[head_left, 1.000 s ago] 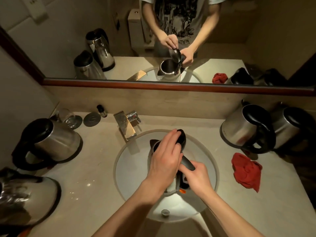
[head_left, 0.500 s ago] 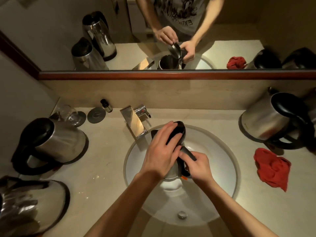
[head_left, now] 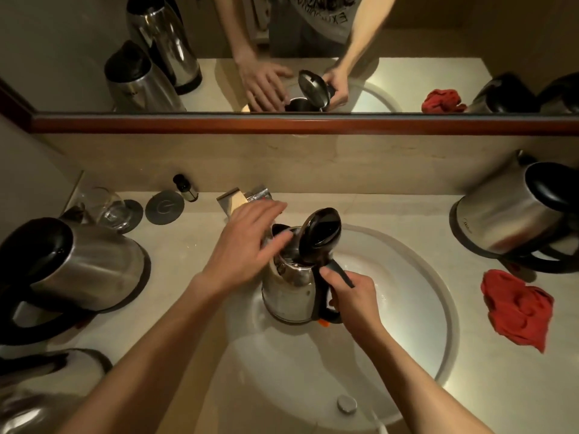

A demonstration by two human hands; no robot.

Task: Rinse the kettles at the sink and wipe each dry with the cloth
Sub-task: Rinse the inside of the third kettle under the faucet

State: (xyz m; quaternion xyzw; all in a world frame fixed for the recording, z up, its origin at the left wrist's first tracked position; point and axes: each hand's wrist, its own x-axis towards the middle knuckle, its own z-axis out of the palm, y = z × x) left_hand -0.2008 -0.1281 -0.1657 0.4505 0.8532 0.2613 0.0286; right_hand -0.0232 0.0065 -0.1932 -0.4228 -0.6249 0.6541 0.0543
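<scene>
Kettle [head_left: 289, 289] upright over the sink [head_left: 438, 296], lid [head_left: 321, 236] raised. Right hand [head_left: 352, 297] grips the handle. Left hand [head_left: 247, 245], fingers extended, holds nothing; tap [head_left: 233, 198] lies just beyond its fingertips, nearer this hand

A wide mirror [head_left: 94, 42] with a reddish wooden frame [head_left: 282, 124] runs along the wall above the pale counter [head_left: 175, 296]. At the back left stands a clear glass [head_left: 108, 205] on a dark coaster [head_left: 133, 211]; just beside it lies a second coaster [head_left: 164, 207], bare, and a small dark-capped bottle [head_left: 185, 187] stands behind that, against the backsplash.
</scene>
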